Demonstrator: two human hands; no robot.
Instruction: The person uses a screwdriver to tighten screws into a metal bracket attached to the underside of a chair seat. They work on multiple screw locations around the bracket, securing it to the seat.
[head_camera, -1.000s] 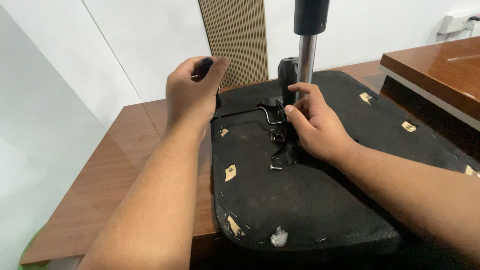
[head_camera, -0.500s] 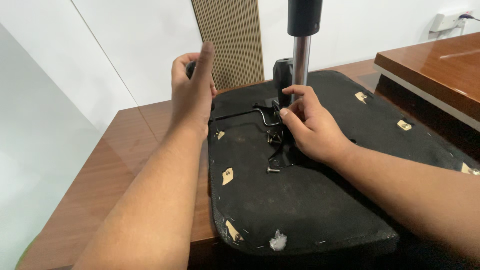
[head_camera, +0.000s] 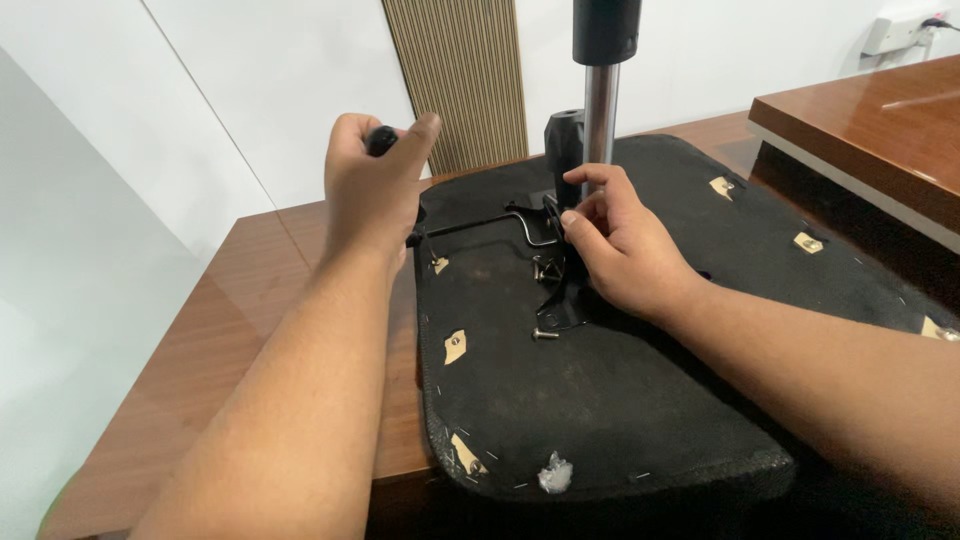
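— What's your left hand (head_camera: 372, 195) doing?

— My fingers are wrapped around the black knob (head_camera: 380, 139) at the lever rod's (head_camera: 478, 226) end, at ten o'clock on the upturned seat base (head_camera: 600, 400). Half a second ago that hand stood taller; now it's tipped over, so the lever has turned.

— And the right?

— My right hand (head_camera: 620, 250) pinches the black mechanism plate (head_camera: 560, 260) at centre, below the gas column (head_camera: 600, 110). Loose screws (head_camera: 545, 334) lie at six o'clock of it; the counter (head_camera: 230, 330) carries everything.

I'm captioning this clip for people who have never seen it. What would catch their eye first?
An upturned black chair seat lies on a brown wooden table, filling the middle, with a chrome gas-lift column standing up from its metal mechanism. The right hand grips that mechanism at the column's foot. The left hand closes round a black lever knob at the seat's far-left edge.
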